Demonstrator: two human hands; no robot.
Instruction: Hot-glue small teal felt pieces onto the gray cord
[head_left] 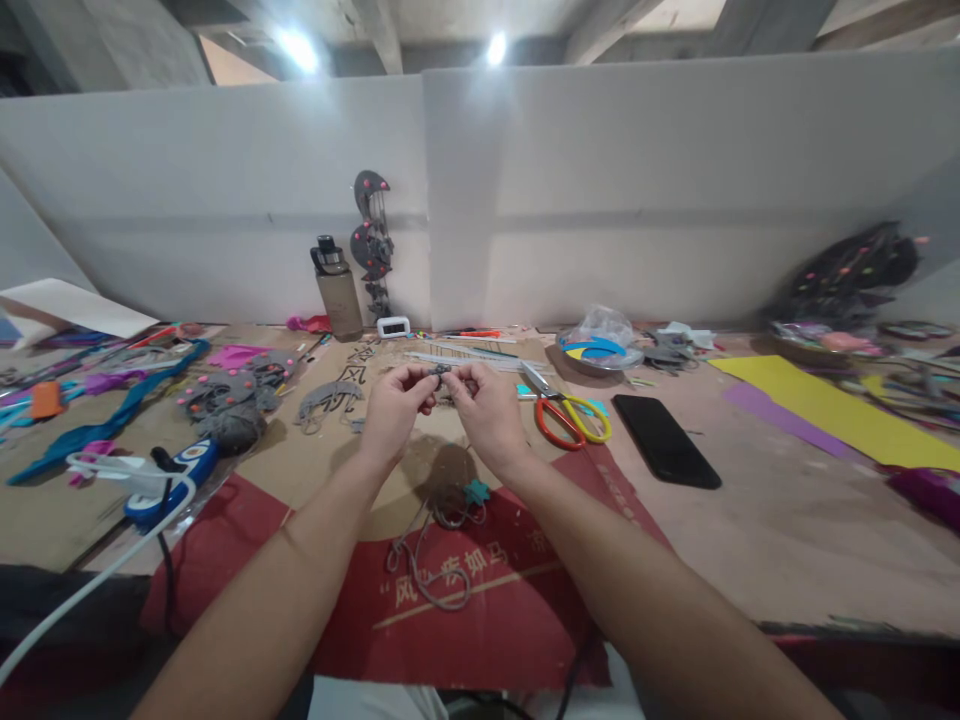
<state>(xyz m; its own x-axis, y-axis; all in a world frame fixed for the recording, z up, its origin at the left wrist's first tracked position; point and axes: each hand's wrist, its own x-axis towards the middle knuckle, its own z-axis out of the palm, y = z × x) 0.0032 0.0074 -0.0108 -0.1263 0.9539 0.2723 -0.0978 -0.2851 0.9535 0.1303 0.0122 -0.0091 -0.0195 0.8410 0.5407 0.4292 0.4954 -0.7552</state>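
In the middle of the head view, my left hand (pixel 399 405) and my right hand (pixel 484 410) meet fingertip to fingertip. Both pinch a small dark grey piece (pixel 440 370), mostly covered by the fingers; it looks like knotted cord, but I cannot tell for certain. Below them, a loose tangle of grey cord (pixel 448 508) with a teal star-shaped piece (pixel 477 491) lies on the red and brown cardboard (pixel 495 630). A curved grey cord piece (pixel 330 398) rests left of my left hand. Scissors with red and yellow handles (pixel 566 415) lie open, right of my right hand.
A black phone (pixel 664 440) lies right of the scissors. Leftward are a blue power strip (pixel 172 484) with a white cable and grey pieces with pink pins (pixel 229 395). A bottle (pixel 339 295) and a small white clock (pixel 393 327) stand by the white partition (pixel 637 180).
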